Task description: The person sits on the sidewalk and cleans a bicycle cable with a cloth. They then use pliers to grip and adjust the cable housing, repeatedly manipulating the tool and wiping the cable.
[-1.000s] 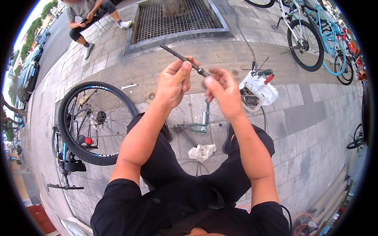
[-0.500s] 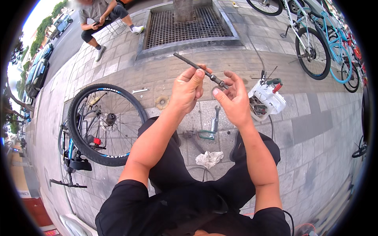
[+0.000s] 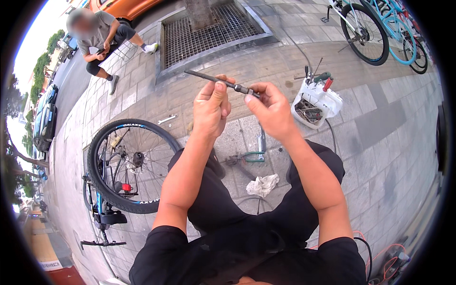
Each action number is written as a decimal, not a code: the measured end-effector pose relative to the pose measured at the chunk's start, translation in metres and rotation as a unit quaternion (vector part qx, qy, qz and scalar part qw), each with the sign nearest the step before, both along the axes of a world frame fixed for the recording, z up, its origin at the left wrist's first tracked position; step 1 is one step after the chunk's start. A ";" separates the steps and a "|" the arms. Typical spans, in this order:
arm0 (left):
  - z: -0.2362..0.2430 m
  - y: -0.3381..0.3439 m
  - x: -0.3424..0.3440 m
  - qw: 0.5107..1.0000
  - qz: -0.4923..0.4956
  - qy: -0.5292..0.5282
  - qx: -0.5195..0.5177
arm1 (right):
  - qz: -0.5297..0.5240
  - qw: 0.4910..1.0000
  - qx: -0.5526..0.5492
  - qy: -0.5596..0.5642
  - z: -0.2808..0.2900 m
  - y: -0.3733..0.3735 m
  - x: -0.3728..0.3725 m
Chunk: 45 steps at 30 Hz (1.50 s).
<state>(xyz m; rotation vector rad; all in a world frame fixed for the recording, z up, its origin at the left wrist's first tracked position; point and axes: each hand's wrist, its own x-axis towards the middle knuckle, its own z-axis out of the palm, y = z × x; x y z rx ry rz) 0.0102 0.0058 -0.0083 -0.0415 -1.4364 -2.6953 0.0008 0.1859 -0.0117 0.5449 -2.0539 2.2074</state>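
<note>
My left hand (image 3: 210,107) pinches a long dark metal rod (image 3: 202,75), held slanted in front of me. My right hand (image 3: 271,111) has its thumb and fingers on a short metal fitting (image 3: 245,91) at the rod's right end. Below my hands, a steel wrench (image 3: 261,140), green-handled pliers (image 3: 254,156) and a crumpled white cloth (image 3: 262,185) lie on the paving between my feet. A smaller wrench (image 3: 167,119) lies to the left, beyond the bicycle wheel. To my right stands a cut white plastic container (image 3: 316,99) filled with tools.
A bicycle (image 3: 124,168) lies on its side at left. A seated person (image 3: 102,38) holds a small object at upper left. A grated tree pit (image 3: 199,45) is ahead, with standing bicycles (image 3: 368,33) at upper right. A dark hose (image 3: 331,135) runs past the container.
The rod has tilted flatter. My right hand's fingers, more spread before, have closed around the fitting at its end. My left hand keeps its hold. The view has shifted slightly.
</note>
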 end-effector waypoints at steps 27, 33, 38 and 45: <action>0.002 0.005 0.003 1.000 -0.011 0.008 0.013 | 0.109 0.973 -0.023 -0.203 0.010 0.014 -0.001; 0.001 0.006 0.002 1.000 -0.010 0.007 0.006 | 0.139 0.950 -0.153 -0.232 0.004 0.012 -0.001; 0.003 0.006 0.005 1.000 0.011 -0.020 0.012 | -0.112 0.931 0.210 0.275 0.008 0.008 -0.001; 0.002 0.002 0.005 1.000 -0.002 0.001 0.017 | 0.091 0.990 0.025 -0.109 0.010 0.013 0.001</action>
